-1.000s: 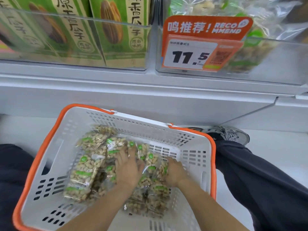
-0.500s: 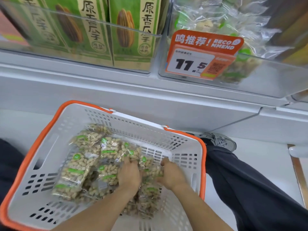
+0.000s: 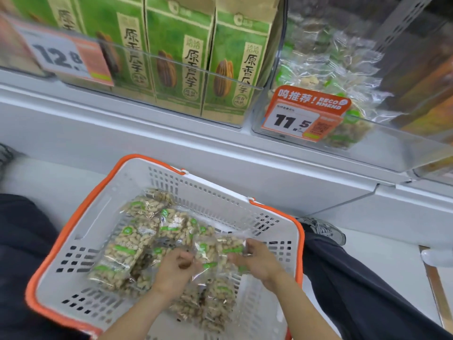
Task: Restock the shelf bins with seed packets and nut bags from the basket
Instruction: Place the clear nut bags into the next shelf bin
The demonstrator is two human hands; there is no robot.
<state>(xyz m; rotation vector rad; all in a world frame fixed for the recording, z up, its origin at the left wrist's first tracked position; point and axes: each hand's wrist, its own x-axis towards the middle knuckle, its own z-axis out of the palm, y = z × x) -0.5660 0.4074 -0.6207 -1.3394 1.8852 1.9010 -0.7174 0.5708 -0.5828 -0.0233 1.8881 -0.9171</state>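
A white basket with an orange rim (image 3: 81, 212) sits on the floor between my knees and holds several clear nut bags (image 3: 132, 244) with green labels. My left hand (image 3: 175, 273) and my right hand (image 3: 259, 262) are both inside the basket. Together they grip one nut bag (image 3: 220, 249), the left at its near-left end and the right at its right end. On the shelf above, a clear bin (image 3: 382, 148) with an orange 11.5 price tag (image 3: 304, 114) holds more nut bags. Left of it, green seed packets (image 3: 235, 67) stand upright in another clear bin.
A white shelf ledge (image 3: 171, 143) runs above the basket. A 12.8 price tag (image 3: 66, 57) hangs at the upper left. My dark-trousered legs flank the basket, with a grey shoe (image 3: 323, 229) at its right. Brown packaging (image 3: 424, 77) fills the upper right bin.
Both hands have drawn apart and closed on one nut bag, lifting it slightly off the pile. The view has shifted, so the basket and shelf bins appear further right.
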